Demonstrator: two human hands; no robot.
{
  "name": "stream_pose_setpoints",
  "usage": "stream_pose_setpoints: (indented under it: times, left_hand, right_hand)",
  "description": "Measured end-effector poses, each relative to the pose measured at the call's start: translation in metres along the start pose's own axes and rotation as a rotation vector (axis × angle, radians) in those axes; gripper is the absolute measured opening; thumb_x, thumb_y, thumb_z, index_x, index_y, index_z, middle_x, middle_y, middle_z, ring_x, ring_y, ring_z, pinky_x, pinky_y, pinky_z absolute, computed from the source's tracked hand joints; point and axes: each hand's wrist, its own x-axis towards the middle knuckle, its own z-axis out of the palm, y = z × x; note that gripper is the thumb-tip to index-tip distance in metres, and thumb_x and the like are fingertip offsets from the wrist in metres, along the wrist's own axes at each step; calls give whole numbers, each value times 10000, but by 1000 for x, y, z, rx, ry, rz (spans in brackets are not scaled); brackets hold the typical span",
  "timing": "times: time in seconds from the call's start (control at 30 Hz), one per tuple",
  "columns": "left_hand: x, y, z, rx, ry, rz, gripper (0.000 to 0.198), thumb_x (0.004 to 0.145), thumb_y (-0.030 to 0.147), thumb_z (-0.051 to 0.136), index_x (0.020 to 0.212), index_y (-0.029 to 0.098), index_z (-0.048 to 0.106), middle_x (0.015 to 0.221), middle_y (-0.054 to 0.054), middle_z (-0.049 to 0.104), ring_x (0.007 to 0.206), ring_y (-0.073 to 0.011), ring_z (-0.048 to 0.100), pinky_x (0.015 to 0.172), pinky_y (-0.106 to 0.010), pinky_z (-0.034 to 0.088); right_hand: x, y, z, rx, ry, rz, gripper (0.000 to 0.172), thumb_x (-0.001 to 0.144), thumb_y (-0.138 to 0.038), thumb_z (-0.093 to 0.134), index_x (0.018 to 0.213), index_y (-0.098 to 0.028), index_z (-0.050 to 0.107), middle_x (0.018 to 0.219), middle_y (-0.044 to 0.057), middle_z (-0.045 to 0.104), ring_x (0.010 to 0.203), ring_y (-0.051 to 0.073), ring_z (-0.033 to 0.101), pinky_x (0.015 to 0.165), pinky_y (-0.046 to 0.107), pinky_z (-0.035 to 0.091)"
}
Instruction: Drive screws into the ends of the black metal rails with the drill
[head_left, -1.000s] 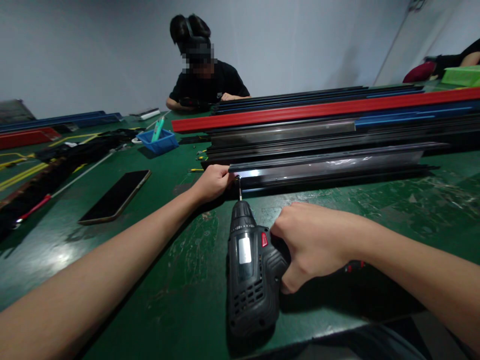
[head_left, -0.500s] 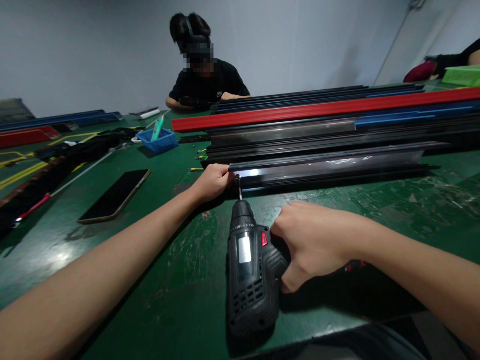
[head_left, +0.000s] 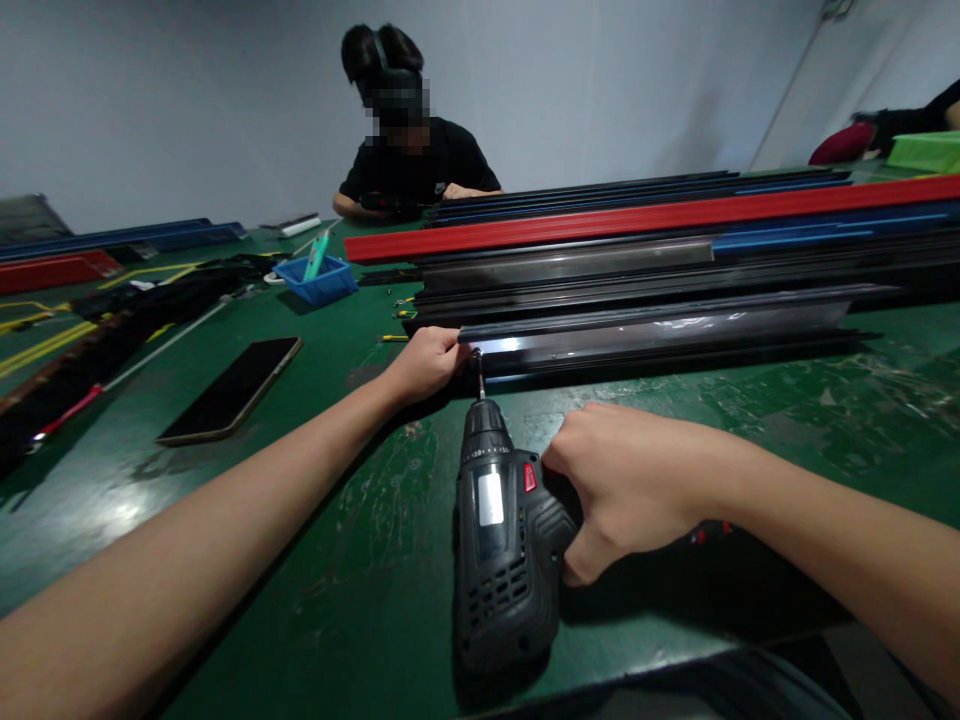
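My right hand (head_left: pixel 622 490) is wrapped round the handle of a black cordless drill (head_left: pixel 495 540), which lies on its side with its bit pointing away from me. The bit's tip meets the near end of a long dark metal profile (head_left: pixel 645 335), lit there by a bright spot. At that same end my left hand (head_left: pixel 431 360) is closed on the profile, thumb and fingers pinching it. Whatever sits right at the bit's tip is too small to make out.
Behind the profile lie more long profiles, a red one (head_left: pixel 637 215) among them. To the left are a phone (head_left: pixel 232 390), a blue bin (head_left: pixel 322 285) with a teal tool, and dark strips with yellow pieces. Across the green table (head_left: pixel 360 580) sits another person (head_left: pixel 420 160).
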Motion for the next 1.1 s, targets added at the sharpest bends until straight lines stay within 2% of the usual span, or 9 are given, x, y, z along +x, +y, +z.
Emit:
stream_pose_setpoints:
  times: [0.57, 1.1]
  left_hand:
    - [0, 2, 0, -15, 15, 1, 465, 894, 487, 467, 543, 182, 486, 514, 8, 454, 534, -115, 401, 534, -237, 299]
    - [0, 1, 0, 5, 7, 2, 476, 895, 506, 456, 548, 184, 497, 515, 2, 474, 531, -119, 415, 534, -240, 305]
  right_hand:
    - [1, 1, 0, -12, 16, -14, 572, 628, -694, 778, 801, -148, 792, 682, 67, 695, 513, 159, 457, 467, 305, 294]
    - [1, 1, 0, -3, 9, -8, 567, 638, -689, 781, 819, -152, 794, 720, 73, 716, 545, 174, 508, 485, 313, 305]
